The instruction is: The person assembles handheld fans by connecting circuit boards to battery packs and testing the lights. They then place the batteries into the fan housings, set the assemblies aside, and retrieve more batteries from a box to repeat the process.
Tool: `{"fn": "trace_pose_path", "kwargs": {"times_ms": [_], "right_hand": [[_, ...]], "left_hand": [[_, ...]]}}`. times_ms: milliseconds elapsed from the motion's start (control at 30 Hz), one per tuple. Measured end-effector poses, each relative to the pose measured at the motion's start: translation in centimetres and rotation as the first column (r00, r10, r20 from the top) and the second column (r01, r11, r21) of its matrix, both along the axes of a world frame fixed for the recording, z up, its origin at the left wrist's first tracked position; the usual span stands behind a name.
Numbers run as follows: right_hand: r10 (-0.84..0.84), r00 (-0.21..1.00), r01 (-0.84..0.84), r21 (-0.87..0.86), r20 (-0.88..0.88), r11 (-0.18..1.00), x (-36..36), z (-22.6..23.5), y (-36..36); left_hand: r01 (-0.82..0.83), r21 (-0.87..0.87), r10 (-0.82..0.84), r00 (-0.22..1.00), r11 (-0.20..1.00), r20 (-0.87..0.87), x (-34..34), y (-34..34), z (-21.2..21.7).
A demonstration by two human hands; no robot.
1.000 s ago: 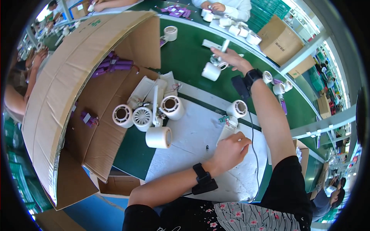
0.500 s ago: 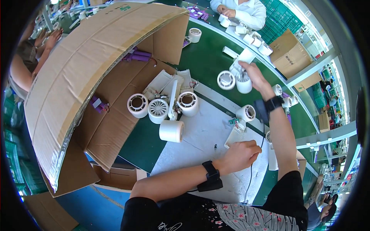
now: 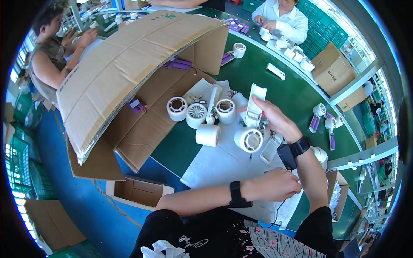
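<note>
My right hand is closed around a white handheld-fan body, an open handle shell with a round slotted head, over the white sheet. Wires show by its fingertips. Another white shell lies just below that hand, partly hidden. My left hand is curled closed above the sheet's near part; whatever its fingers hold is hidden. Left of the right hand sits a group of white fan parts, with an open ring head, a finned head and a plain round head.
A large cardboard box lies open on its side at left, with purple battery packs inside. On the green work surface lie a white strip and fan heads with purple packs. Co-workers sit across and at far left.
My right hand has brought the fan body from the far green surface back toward me, over the sheet. The left hand stays curled nearby. The whole view has shifted.
</note>
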State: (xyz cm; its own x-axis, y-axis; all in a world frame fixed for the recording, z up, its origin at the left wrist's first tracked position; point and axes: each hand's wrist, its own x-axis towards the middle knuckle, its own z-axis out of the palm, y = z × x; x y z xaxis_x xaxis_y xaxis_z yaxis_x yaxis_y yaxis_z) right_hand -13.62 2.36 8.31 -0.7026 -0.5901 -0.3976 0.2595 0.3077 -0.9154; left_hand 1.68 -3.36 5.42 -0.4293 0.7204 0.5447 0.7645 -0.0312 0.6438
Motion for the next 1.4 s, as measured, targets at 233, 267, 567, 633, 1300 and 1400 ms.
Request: {"fn": "trace_pose_path", "kwargs": {"times_ms": [233, 267, 567, 633, 1300, 1400], "right_hand": [[-0.369, 0.917, 0.395, -0.217, 0.153, 0.893, 1.4, 1.0, -1.5], [-0.369, 0.916, 0.398, -0.222, 0.161, 0.89, 1.7, 1.3, -0.9], [-0.618, 0.776, 0.533, -0.391, -0.126, 0.75, 8.7, 3.1, 13.4], [-0.753, 0.639, 0.659, -0.393, -0.157, 0.641, 11.5, 1.2, 15.5], [-0.678, 0.723, 0.691, 0.152, -0.135, 0.706, 27.3, -4.0, 18.5], [-0.718, 0.686, 0.727, 0.078, -0.115, 0.682, 25.8, -3.8, 16.3]], "left_hand": [[0.089, 0.192, -0.145, 0.942, 0.977, 0.301, 3.9, -8.9, 4.8], [0.011, 0.217, -0.087, 0.935, 0.976, 0.344, 3.9, -11.0, 5.2], [-0.971, -0.235, 0.965, 0.088, 0.028, -0.248, -4.3, -31.5, -2.7], [-0.933, -0.351, 0.913, 0.076, -0.076, -0.401, -5.0, -32.8, -5.1], [-0.919, -0.321, 0.926, -0.105, -0.23, -0.363, -3.1, -35.8, -5.7], [-0.925, -0.281, 0.924, -0.148, -0.256, -0.352, -2.4, -36.1, -6.0]]}}
